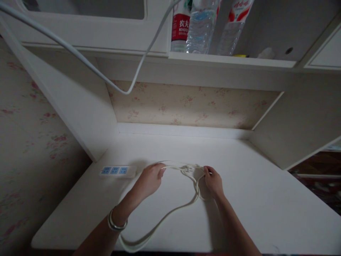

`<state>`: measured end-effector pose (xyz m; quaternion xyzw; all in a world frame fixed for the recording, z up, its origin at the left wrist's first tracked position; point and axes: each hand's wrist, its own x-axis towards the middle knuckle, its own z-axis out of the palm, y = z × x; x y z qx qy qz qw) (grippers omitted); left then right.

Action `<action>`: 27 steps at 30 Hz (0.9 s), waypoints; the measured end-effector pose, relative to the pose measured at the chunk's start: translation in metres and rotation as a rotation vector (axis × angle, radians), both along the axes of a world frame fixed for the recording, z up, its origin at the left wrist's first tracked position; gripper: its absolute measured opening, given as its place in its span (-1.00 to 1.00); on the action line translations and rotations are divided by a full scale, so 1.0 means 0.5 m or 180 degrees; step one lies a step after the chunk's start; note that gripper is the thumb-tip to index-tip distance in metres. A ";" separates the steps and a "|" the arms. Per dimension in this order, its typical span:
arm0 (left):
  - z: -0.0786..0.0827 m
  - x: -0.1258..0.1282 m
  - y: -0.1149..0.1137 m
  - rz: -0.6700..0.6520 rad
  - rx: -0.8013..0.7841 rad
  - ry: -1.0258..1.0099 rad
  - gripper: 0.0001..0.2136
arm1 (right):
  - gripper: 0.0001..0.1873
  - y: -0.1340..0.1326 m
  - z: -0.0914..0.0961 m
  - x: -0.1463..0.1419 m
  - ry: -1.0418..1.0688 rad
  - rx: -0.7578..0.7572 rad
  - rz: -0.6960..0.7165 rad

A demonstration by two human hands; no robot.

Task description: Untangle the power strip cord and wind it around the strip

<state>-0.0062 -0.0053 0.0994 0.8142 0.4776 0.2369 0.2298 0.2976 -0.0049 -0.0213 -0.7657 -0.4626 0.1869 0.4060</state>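
Note:
A white power strip [117,171] with blue sockets lies on the white desk [266,199], left of my hands. Its long white cord [170,213] is gathered in loops that trail toward the desk's front edge. My left hand [149,180] is closed around the looped cord on the left. My right hand [213,181] pinches the cord on the right. Between the two hands the cord crosses itself in a knot-like bundle [188,169].
A shelf above holds several plastic water bottles [201,26]. A thick white cable [87,65] hangs in an arc from the upper left to the shelf. Floral wallpaper [186,105] backs the desk. White side panels stand left and right of the desk.

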 end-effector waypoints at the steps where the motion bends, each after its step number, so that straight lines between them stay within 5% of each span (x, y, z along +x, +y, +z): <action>1: 0.006 -0.004 0.002 -0.0012 -0.0015 -0.0158 -0.75 | -0.49 0.001 -0.002 0.004 0.0011 0.0023 0.0039; 5: 0.046 -0.021 0.010 0.0073 -0.0073 -0.0632 -0.75 | -0.45 0.000 0.002 0.009 -0.0104 0.0299 0.0081; 9: 0.102 -0.026 0.014 0.0139 -0.0449 -0.1350 -0.74 | -0.47 -0.032 0.058 -0.039 -0.0265 0.1040 0.0056; 14: 0.143 0.018 0.016 -0.0158 -0.1201 -0.2329 -0.74 | -0.64 -0.110 0.166 -0.175 0.1086 0.0709 0.1792; 19: 0.137 0.092 0.028 -0.0531 -0.1492 -0.3051 -0.79 | -0.38 -0.159 0.214 -0.296 0.1770 0.0366 0.3158; 23: 0.125 0.133 0.047 -0.0681 -0.1915 -0.3526 -0.83 | -0.53 -0.157 0.229 -0.344 0.2259 0.0459 0.3201; 27: 0.118 0.152 0.067 -0.0683 -0.2108 -0.3617 -0.85 | -0.66 -0.137 0.238 -0.344 0.2723 0.0511 0.2733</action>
